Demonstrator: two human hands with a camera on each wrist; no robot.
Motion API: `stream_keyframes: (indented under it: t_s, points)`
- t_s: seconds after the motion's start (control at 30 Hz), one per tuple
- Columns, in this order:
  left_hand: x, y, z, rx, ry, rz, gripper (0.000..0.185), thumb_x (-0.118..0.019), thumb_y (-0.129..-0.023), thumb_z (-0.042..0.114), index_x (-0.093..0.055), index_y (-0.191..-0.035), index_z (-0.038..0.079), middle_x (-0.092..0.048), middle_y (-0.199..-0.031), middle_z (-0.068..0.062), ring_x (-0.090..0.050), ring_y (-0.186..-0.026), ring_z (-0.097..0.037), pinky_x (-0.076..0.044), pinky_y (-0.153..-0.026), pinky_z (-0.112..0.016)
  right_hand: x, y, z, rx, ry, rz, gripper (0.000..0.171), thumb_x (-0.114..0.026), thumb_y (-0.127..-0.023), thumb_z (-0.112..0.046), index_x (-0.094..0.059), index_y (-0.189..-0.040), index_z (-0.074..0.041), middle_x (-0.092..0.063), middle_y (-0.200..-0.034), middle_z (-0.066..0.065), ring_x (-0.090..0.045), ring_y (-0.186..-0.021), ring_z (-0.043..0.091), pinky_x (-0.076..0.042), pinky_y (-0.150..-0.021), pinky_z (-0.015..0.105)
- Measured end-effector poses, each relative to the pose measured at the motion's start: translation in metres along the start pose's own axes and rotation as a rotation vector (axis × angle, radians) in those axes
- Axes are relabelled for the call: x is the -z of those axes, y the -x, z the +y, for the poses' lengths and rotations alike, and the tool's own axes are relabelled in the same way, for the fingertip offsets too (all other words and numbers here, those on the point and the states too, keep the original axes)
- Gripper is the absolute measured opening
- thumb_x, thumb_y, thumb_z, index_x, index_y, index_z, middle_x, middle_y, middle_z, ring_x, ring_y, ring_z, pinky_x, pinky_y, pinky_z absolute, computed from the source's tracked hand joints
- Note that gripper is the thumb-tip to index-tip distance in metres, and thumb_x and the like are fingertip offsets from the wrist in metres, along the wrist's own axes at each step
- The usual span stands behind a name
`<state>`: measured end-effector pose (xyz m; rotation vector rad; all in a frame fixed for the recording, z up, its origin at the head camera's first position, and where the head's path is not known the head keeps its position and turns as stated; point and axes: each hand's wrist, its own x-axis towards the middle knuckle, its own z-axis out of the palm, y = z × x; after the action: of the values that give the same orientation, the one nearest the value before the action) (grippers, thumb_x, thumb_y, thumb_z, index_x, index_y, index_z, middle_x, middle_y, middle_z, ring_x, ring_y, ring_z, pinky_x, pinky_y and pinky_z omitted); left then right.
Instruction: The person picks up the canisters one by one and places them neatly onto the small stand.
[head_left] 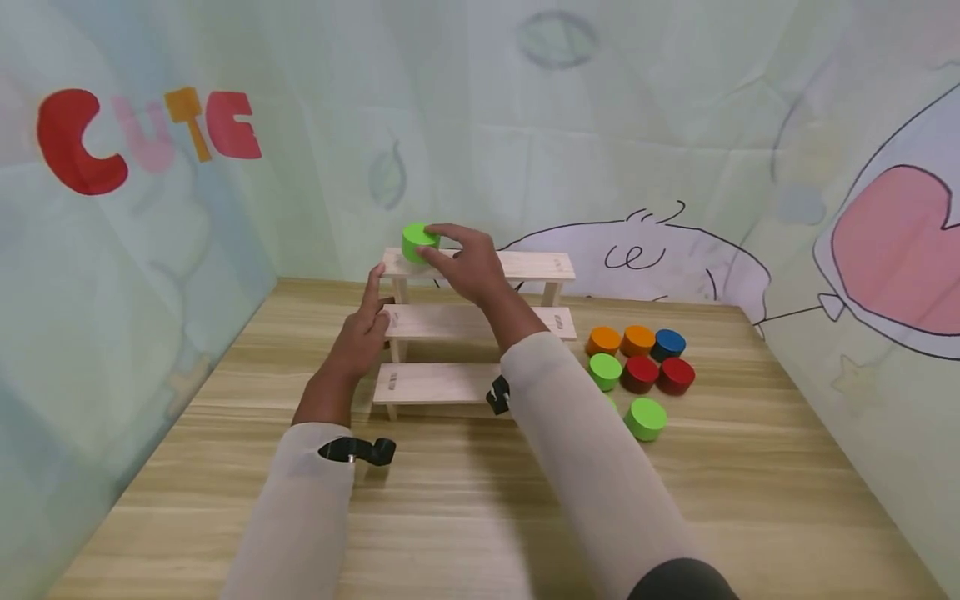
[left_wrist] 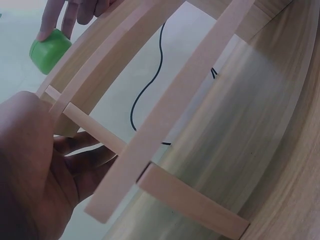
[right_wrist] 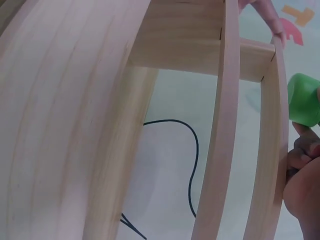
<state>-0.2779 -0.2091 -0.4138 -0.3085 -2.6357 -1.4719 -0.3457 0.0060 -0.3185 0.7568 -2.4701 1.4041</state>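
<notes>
While the wooden table (head_left: 465, 500) carries everything, the 3-step wooden shelf (head_left: 480, 321) is the landmark, standing towards the back wall. Largest to smallest from there: the shelf, the 2 hands, then the round blocks.

At the left end of the shelf, the left hand (head_left: 365, 327) lies with straight fingers against the side frame, level with the middle step; nothing is clasped in it. Over the top step reaches the right hand (head_left: 468, 265), its fingers curled round a green cylinder (head_left: 417, 242) that sits upright on the left end of the top step. That cylinder lies just left of the right palm, its axis vertical, and the right hand is the one on it; the left hand is lower, beside the frame.

Right of the shelf, on the table, lies a cluster of loose blocks (head_left: 641, 367): 2 orange, 1 blue, 2 red and 2 clearly visible green.
</notes>
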Motion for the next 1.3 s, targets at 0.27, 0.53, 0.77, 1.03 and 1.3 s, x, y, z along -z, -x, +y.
stream_keyframes:
  t_s: [0.27,0.53,0.77,1.03,1.3]
  points:
    - [0.005,-0.001,0.000,0.001,-0.026,0.014,0.071,-0.024,-0.117,0.025,0.011,-0.170,0.056,-0.034,-0.175,-0.027,-0.041,-0.157,-0.056,-0.032,-0.127,-0.073,-0.003,-0.007,0.000,-0.048,-0.023,-0.057,0.046,-0.079,-0.102,-0.033,-0.073,-0.146,-0.021,-0.066,-0.157,0.002,-0.061,-0.147,0.022,-0.061,-0.107,0.041]
    - [0.004,0.000,0.001,0.004,-0.013,0.007,0.071,-0.024,-0.117,0.025,0.011,-0.171,0.054,-0.033,-0.175,-0.029,-0.040,-0.158,-0.055,-0.034,-0.126,-0.073,-0.002,-0.009,-0.003,-0.082,-0.006,-0.100,0.048,-0.079,-0.102,-0.036,-0.071,-0.148,-0.024,-0.063,-0.160,0.002,-0.063,-0.146,0.026,-0.061,-0.107,0.042]
    - [0.002,-0.004,0.000,-0.018,-0.023,-0.007,0.069,-0.021,-0.117,0.028,0.013,-0.171,0.054,-0.035,-0.175,-0.028,-0.044,-0.155,-0.056,-0.039,-0.122,-0.071,0.003,-0.009,0.000,-0.072,0.031,-0.107,0.056,-0.079,-0.102,-0.039,-0.066,-0.154,-0.023,-0.061,-0.162,0.001,-0.054,-0.154,0.024,-0.058,-0.113,0.042]
    - [0.001,-0.005,-0.003,-0.008,-0.037,0.004,0.069,-0.021,-0.116,0.028,0.011,-0.170,0.056,-0.037,-0.174,-0.027,-0.048,-0.152,-0.055,-0.039,-0.122,-0.070,0.005,-0.009,0.001,-0.101,0.039,-0.144,0.071,-0.079,-0.101,-0.040,-0.053,-0.164,-0.020,-0.058,-0.165,0.002,-0.046,-0.161,0.024,-0.042,-0.130,0.046]
    - [0.000,-0.003,-0.004,0.005,-0.037,0.001,0.070,-0.023,-0.117,0.026,0.011,-0.171,0.054,-0.038,-0.173,-0.028,-0.047,-0.153,-0.055,-0.036,-0.124,-0.071,0.009,-0.004,0.004,-0.092,-0.025,-0.155,0.083,-0.087,-0.095,-0.034,-0.047,-0.167,-0.023,-0.054,-0.169,0.002,-0.039,-0.165,0.023,-0.042,-0.130,0.046]
